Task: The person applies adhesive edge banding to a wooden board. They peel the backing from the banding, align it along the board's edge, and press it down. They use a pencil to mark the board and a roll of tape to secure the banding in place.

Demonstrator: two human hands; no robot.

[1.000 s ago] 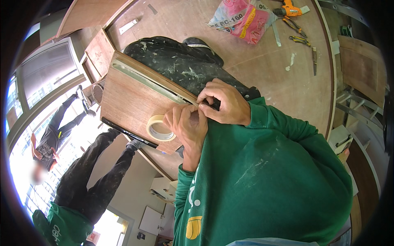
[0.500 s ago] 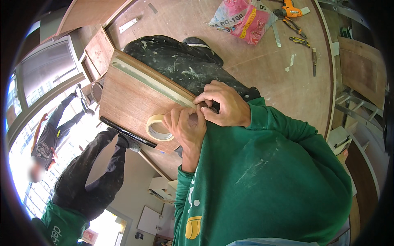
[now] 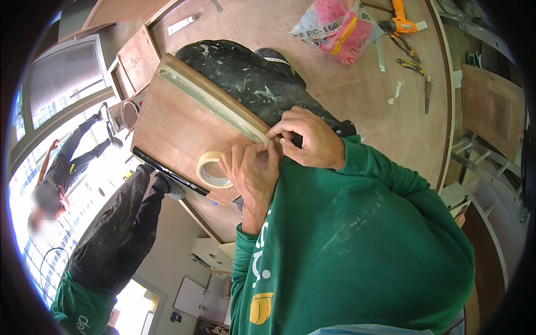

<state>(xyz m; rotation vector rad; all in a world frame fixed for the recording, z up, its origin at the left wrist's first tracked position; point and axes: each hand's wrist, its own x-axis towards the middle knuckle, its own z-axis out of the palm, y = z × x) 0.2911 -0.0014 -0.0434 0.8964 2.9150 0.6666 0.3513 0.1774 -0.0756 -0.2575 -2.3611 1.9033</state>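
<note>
A wooden panel [image 3: 184,120] lies tilted across my leg, a pale strip of tape [image 3: 209,100] running along its upper edge. At the near end of this strip, my right hand [image 3: 312,137] is closed, its bent index fingertip touching the edge. Whatever its fingers may pinch there is hidden. My left hand [image 3: 249,170] rests on the panel's near corner with curled fingers, its thumb and forefinger meeting beside the strip's end; what they hold is too small to make out. Against the left fingers stands a cream masking tape roll [image 3: 201,170].
A pink-and-white bag [image 3: 340,33], an orange drill [image 3: 399,22], pliers [image 3: 410,66] and a file [image 3: 428,95] lie on the wooden floor board. A white tube [image 3: 181,25] lies farther left. Another person's dark-trousered legs [image 3: 120,234] are close by at left; a second person is beyond.
The camera view has shifted slightly. My right fingers have eased apart a little, with the index fingertip now on the strip's end. The left hand keeps nearly the same grip.
</note>
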